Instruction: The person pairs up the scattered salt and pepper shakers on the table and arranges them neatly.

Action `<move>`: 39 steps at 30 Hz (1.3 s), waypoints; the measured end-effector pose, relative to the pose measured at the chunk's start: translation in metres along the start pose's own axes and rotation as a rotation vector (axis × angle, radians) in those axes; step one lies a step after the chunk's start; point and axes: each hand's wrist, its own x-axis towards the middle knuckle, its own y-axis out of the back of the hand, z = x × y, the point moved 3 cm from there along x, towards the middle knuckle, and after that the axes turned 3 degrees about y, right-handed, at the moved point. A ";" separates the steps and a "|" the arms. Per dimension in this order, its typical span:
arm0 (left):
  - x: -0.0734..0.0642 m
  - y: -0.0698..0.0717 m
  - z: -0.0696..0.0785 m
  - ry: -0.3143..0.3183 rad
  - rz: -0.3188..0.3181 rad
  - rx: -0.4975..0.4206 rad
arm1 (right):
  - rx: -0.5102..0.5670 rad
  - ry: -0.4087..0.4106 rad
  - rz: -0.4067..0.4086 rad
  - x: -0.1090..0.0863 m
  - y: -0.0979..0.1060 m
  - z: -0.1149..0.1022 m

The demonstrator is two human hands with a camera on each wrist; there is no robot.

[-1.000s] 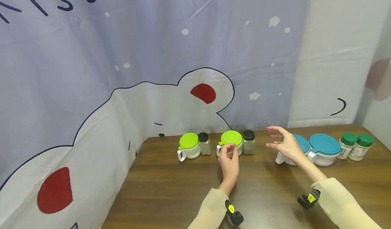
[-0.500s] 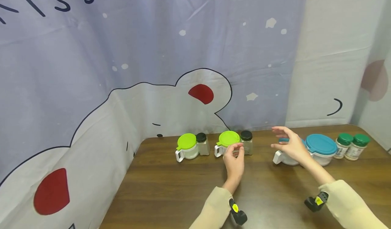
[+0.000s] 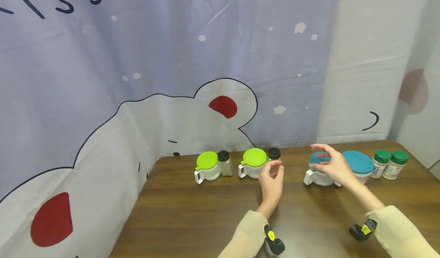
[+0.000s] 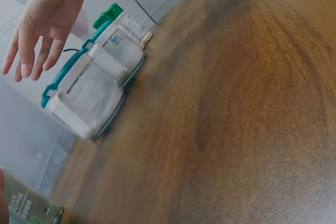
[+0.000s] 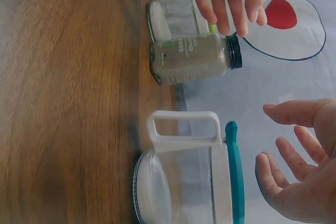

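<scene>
My left hand [image 3: 271, 183], fingers loosely bent and holding nothing, is in front of a black-capped spice bottle [image 3: 274, 153] and partly covers it in the head view. Left of that bottle stands a lime-lidded seasoning jar [image 3: 254, 164] with a white handle. My right hand [image 3: 334, 167] hovers at the left blue-lidded seasoning jar [image 3: 321, 177], thumb and fingers spread apart. The right wrist view shows a gap between this hand [image 5: 304, 156] and the jar's blue lid [image 5: 235, 177]. Whether the left fingers touch the bottle [image 5: 194, 59], I cannot tell.
A second lime-lidded jar [image 3: 207, 166] and black-capped bottle [image 3: 225, 164] stand farther left. Right of my right hand are another blue-lidded jar [image 3: 359, 164] and two green-capped shakers [image 3: 380, 162]. Behind the wooden table [image 3: 192, 216] hangs a printed curtain [image 3: 178, 59].
My left hand has shifted right, from the lime-lidded jar to in front of the black-capped bottle. My right hand has moved slightly right over the left blue-lidded jar. The head view has turned slightly right.
</scene>
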 end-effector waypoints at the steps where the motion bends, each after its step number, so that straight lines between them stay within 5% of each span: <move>1: -0.001 -0.001 -0.001 0.003 -0.002 -0.001 | -0.008 0.003 -0.001 -0.001 0.001 0.000; 11: -0.009 -0.007 -0.006 0.063 -0.020 0.008 | -0.051 -0.007 0.009 -0.007 0.013 0.005; 20: -0.010 -0.016 -0.006 0.044 0.016 0.012 | -0.052 0.001 0.060 -0.017 0.026 0.017; 39: -0.014 -0.033 -0.006 0.134 -0.091 -0.005 | -0.044 -0.008 0.131 -0.029 0.049 0.031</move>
